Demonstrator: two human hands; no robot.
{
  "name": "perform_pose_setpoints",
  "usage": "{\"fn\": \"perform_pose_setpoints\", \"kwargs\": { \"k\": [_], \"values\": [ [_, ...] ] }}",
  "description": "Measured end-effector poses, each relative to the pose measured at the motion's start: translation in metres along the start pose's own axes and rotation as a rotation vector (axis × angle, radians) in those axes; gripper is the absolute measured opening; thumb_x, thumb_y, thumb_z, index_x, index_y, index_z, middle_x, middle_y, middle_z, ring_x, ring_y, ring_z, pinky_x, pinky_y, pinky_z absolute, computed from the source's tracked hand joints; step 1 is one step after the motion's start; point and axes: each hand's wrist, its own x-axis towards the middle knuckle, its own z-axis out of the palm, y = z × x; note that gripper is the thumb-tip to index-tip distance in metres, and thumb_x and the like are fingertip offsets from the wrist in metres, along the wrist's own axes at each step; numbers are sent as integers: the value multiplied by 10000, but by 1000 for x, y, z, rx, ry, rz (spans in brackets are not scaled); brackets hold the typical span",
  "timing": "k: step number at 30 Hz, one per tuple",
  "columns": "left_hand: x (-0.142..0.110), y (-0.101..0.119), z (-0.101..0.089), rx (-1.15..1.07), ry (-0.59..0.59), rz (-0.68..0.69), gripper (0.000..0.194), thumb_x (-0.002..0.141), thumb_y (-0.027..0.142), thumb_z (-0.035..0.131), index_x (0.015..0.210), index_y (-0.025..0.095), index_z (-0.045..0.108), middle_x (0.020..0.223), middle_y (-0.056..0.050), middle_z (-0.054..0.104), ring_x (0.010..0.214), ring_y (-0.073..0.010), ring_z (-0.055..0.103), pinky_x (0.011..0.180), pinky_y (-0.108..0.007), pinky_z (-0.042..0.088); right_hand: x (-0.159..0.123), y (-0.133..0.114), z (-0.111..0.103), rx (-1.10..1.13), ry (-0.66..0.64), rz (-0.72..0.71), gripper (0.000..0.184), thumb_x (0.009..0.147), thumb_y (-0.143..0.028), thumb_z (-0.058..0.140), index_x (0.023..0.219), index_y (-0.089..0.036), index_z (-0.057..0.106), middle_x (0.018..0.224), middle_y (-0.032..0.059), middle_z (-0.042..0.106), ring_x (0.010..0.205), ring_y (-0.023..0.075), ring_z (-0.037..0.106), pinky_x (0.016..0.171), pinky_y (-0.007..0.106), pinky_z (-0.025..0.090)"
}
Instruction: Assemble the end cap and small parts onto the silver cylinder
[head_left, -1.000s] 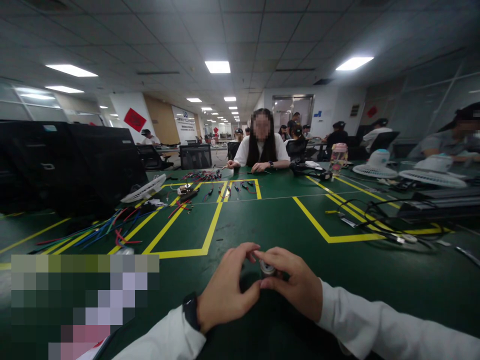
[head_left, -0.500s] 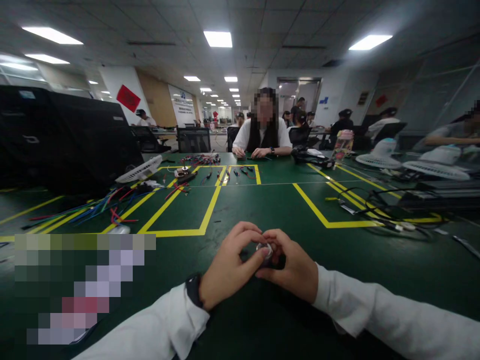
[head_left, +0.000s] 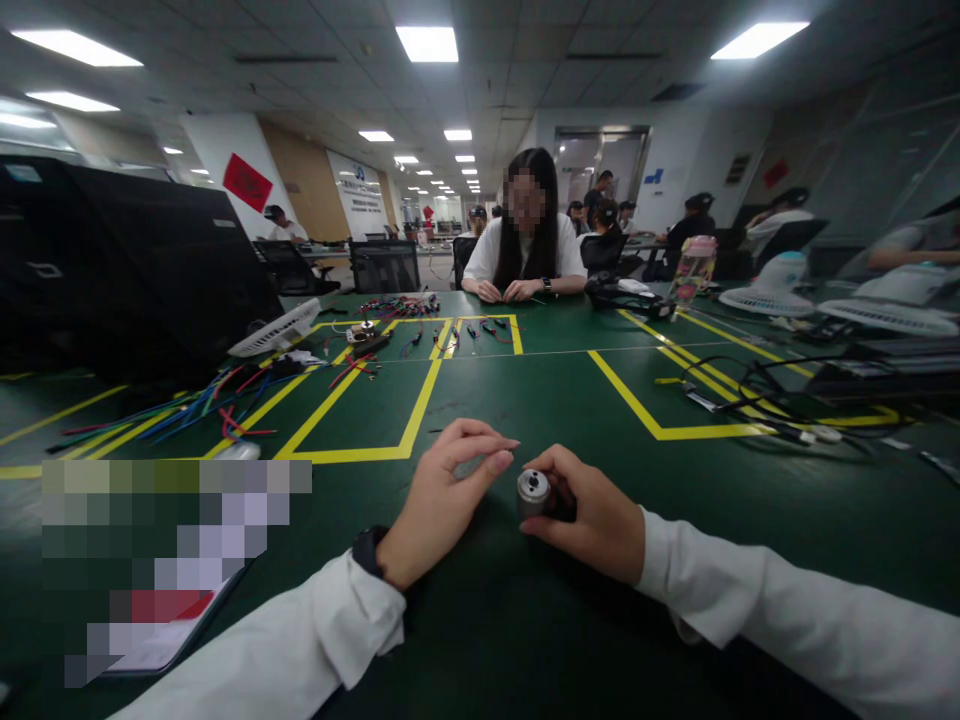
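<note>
A small silver cylindrical motor [head_left: 533,488] stands upright over the green table, its round end facing up with a dark centre and small holes. The thumb and fingers of my right hand [head_left: 592,515] are wrapped around its right side. My left hand [head_left: 450,485] is just left of the motor, apart from it. Its fingers stretch forward, the thumb tip close beneath the fingertips, and I see nothing between them. Whether the motor's base touches the table cannot be made out.
Yellow tape marks the green table [head_left: 480,390]. Loose coloured wires [head_left: 195,405] and a computer mouse [head_left: 238,452] lie left, near a black case [head_left: 135,270]. Black cables [head_left: 757,390] and white fans [head_left: 772,285] are at right. A person [head_left: 525,245] sits opposite.
My left hand has come off the motor and moved left, uncovering its top. My right hand still holds the motor. The view has tilted slightly downward.
</note>
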Motion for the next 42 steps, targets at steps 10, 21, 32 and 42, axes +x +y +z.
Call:
{"fn": "perform_pose_setpoints", "kwargs": {
  "k": [10,21,32,42],
  "values": [
    [-1,-18,-7,173,-284,-45,184,866,290,534,980,262,676,956,-6,657,916,-158,583,852,-309,437,-2,1,-12,-18,143,-19,404,677,-291,681,1003,-189,465,925,20,587,768,112,533,653,250,423],
    [-2,-25,-11,395,-409,15,249,859,275,535,1072,349,641,1204,11,570,1112,-206,486,959,-402,372,-1,-5,-14,-61,10,33,425,670,-272,667,1026,-177,455,868,2,570,716,95,496,639,244,407],
    [-3,-18,-11,345,-387,5,149,846,262,545,951,260,651,1136,-19,599,1071,-209,510,941,-408,380,0,3,-13,-15,-44,29,388,665,-235,658,1012,-173,497,905,17,578,774,120,515,680,266,420],
    [-3,-16,-9,353,-365,9,187,862,315,520,933,276,688,1153,-23,595,1069,-212,511,935,-410,393,2,1,-18,-32,-75,22,378,676,-260,656,1013,-172,510,908,23,573,777,123,509,684,267,418]
  ]
}}
